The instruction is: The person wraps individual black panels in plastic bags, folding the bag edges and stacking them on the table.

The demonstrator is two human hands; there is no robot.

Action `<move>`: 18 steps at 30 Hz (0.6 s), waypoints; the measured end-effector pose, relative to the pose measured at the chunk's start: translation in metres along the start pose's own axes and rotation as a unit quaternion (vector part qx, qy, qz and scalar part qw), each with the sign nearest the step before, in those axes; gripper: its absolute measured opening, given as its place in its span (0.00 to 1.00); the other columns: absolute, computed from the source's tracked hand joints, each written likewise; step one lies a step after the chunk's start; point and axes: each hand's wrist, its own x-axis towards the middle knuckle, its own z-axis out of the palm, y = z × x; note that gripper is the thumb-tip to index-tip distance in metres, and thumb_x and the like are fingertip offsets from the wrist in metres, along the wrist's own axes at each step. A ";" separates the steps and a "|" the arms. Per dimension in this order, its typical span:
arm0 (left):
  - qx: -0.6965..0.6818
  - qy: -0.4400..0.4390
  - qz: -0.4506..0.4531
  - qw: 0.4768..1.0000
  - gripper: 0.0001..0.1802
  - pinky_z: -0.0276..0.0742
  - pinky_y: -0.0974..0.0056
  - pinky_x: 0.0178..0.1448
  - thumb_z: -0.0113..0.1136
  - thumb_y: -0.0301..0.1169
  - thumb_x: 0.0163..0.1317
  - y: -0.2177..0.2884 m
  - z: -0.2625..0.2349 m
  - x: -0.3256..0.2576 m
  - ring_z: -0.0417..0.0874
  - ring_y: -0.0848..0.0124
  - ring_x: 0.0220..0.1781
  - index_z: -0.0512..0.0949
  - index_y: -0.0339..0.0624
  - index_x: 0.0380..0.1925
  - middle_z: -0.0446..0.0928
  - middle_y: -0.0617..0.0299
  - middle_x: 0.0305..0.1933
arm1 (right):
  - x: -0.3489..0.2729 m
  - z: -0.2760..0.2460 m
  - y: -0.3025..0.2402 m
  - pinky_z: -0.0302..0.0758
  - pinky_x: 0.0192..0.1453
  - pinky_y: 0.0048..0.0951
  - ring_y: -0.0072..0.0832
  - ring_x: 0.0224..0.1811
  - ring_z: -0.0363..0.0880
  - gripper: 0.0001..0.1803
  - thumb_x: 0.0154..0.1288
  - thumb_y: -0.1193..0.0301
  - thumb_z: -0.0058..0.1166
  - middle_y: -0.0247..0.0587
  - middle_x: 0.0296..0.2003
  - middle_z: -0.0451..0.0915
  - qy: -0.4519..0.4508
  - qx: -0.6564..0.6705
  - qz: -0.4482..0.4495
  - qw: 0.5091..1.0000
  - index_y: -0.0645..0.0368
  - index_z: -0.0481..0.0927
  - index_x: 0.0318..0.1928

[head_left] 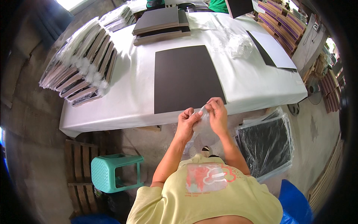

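My left hand [188, 121] and my right hand [217, 114] are close together just off the table's near edge. Both are closed on a piece of clear plastic film [202, 121], pinched between thumbs and fingers, with its loose part hanging below. Its full shape is hard to make out. Right beyond my hands, a dark rectangular board [186, 78] lies flat on the white-covered table [130, 74], its near edge along the table's front. My right fingers overlap the board's near right corner in the picture; whether they touch it I cannot tell.
Plastic-wrapped boards [80, 67] are piled at left, unwrapped boards [160, 22] at the back. Crumpled film [238, 45] and a white sheet [274, 48] lie at right. A green stool [112, 173] and a wrapped black panel [266, 143] are below. Someone's green clothing [218, 5] shows far back.
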 end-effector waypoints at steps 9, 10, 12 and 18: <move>0.107 0.099 0.055 0.988 0.15 0.66 0.73 0.26 0.51 0.43 0.60 0.028 -0.015 -0.009 0.71 0.78 0.21 0.74 0.44 0.26 0.72 0.68 0.21 | 0.003 -0.020 -0.001 0.65 0.17 0.19 0.18 0.14 0.69 0.12 0.48 0.74 0.61 0.31 0.19 0.74 -0.381 0.433 0.175 0.798 0.59 0.75 0.36; -0.054 0.131 0.057 0.988 0.14 0.66 0.72 0.24 0.51 0.43 0.60 0.035 -0.017 -0.009 0.71 0.77 0.20 0.74 0.45 0.26 0.73 0.68 0.21 | -0.002 -0.029 0.003 0.67 0.19 0.20 0.19 0.17 0.71 0.13 0.47 0.75 0.62 0.33 0.21 0.76 -0.460 0.446 0.194 0.743 0.60 0.76 0.36; -0.176 0.200 0.004 0.964 0.14 0.73 0.71 0.26 0.52 0.45 0.59 0.062 -0.028 -0.013 0.75 0.79 0.22 0.73 0.47 0.25 0.73 0.67 0.20 | -0.011 -0.041 0.008 0.70 0.24 0.22 0.22 0.21 0.75 0.13 0.45 0.77 0.62 0.37 0.25 0.80 -0.538 0.534 0.167 0.631 0.62 0.78 0.35; -0.311 0.121 0.292 0.896 0.26 0.72 0.54 0.50 0.45 0.48 0.60 0.098 -0.163 -0.055 0.75 0.61 0.46 0.67 0.41 0.51 0.72 0.55 0.49 | -0.012 -0.096 0.007 0.72 0.29 0.20 0.21 0.29 0.76 0.16 0.44 0.78 0.63 0.43 0.34 0.80 -0.519 0.479 0.087 0.703 0.65 0.79 0.37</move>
